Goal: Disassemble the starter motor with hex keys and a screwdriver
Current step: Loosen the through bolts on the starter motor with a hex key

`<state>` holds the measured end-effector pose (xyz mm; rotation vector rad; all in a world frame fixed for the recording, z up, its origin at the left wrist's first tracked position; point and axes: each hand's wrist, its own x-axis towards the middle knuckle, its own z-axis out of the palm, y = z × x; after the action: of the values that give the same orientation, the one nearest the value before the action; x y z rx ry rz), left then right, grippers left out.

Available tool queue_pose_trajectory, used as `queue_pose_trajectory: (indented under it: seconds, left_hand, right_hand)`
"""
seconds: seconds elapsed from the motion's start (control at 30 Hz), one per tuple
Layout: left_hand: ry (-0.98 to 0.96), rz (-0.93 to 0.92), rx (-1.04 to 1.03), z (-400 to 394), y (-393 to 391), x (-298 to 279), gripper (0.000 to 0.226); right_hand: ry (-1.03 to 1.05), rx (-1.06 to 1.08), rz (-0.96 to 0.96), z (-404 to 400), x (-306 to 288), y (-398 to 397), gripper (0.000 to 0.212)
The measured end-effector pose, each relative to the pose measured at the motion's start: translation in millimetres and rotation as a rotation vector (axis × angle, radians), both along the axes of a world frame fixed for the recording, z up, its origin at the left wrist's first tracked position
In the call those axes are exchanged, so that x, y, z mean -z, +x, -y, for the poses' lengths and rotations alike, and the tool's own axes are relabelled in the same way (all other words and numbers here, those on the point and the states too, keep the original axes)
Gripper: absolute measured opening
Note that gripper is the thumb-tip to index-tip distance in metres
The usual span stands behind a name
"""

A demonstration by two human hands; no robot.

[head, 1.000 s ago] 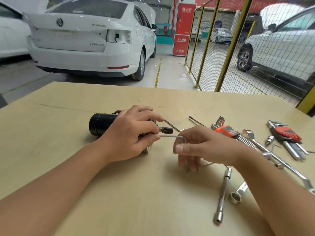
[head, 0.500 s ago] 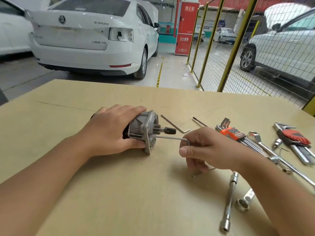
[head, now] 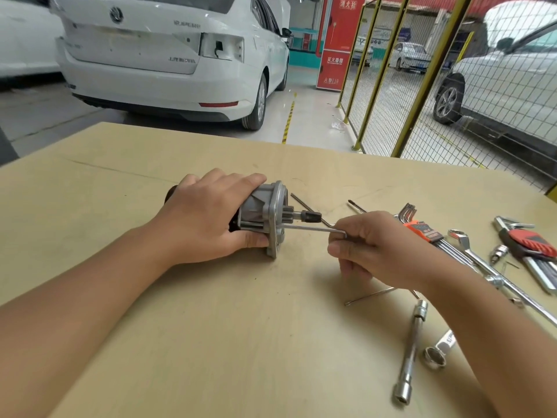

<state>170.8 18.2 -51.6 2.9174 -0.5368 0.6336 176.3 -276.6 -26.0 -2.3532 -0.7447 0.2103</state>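
The starter motor [head: 265, 215] lies on its side on the wooden table [head: 211, 342], its grey metal flange and toothed shaft facing right. My left hand [head: 208, 215] grips its body from above and hides most of the black housing. My right hand [head: 370, 248] pinches the bent end of a silver hex key [head: 313, 229]. The key's long arm runs level to the left and meets the flange just below the shaft.
To the right lie two hex key sets in orange-red holders [head: 422, 230] [head: 530, 242], a long wrench [head: 494, 276], a tubular socket wrench [head: 411, 351], a ring spanner end [head: 435, 356] and loose hex keys [head: 370, 295]. A white car [head: 168, 55] and a yellow mesh fence [head: 391, 86] stand beyond the table.
My left hand slid back from the flange onto the motor body, baring the grey end. My right hand kept its hold on the hex key, which stays at the flange.
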Motion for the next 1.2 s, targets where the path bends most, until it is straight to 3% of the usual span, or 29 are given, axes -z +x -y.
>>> queue_pose_trajectory:
  seconds: [0.1, 0.2, 0.27, 0.37, 0.47, 0.67, 0.73, 0.8, 1.03, 1.2]
  left_hand:
    - [0.008, 0.018, -0.007, 0, -1, 0, 0.099]
    - [0.007, 0.011, -0.012, 0, -2, 0, 0.100]
    - [-0.011, -0.013, -0.015, 0, -2, -1, 0.101]
    - [-0.083, -0.064, -0.009, 0, -3, -5, 0.101]
    - [-0.185, -0.089, 0.055, -3, -5, -9, 0.092]
    - [-0.324, -0.108, 0.147, -6, -7, -10, 0.076]
    - [-0.334, -0.110, 0.145, -6, -6, -10, 0.076]
    - [-0.339, -0.107, 0.147, -6, -6, -10, 0.076]
    - [-0.343, -0.092, 0.163, -8, -2, -7, 0.072]
    - [-0.333, -0.090, 0.170, -10, -1, -6, 0.067]
  right_hand:
    - [-0.032, 0.013, 0.161, -1, 1, 1, 0.033]
    - [-0.022, 0.021, 0.157, 2, 2, 0, 0.030]
    - [0.042, 0.009, 0.044, 2, 3, 0, 0.020]
    - [0.210, 0.022, -0.183, 1, 2, -2, 0.041]
    - [0.295, 0.037, -0.282, -1, 1, -3, 0.047]
    - [0.491, 0.140, -0.498, -3, 4, -1, 0.028]
    - [0.555, 0.160, -0.457, -5, 7, 0, 0.010]
    - [0.596, 0.180, -0.360, -7, 10, 1, 0.006]
    - [0.502, 0.171, 0.072, -11, 12, -2, 0.032]
    - [0.426, 0.257, -0.005, -16, 12, -6, 0.011]
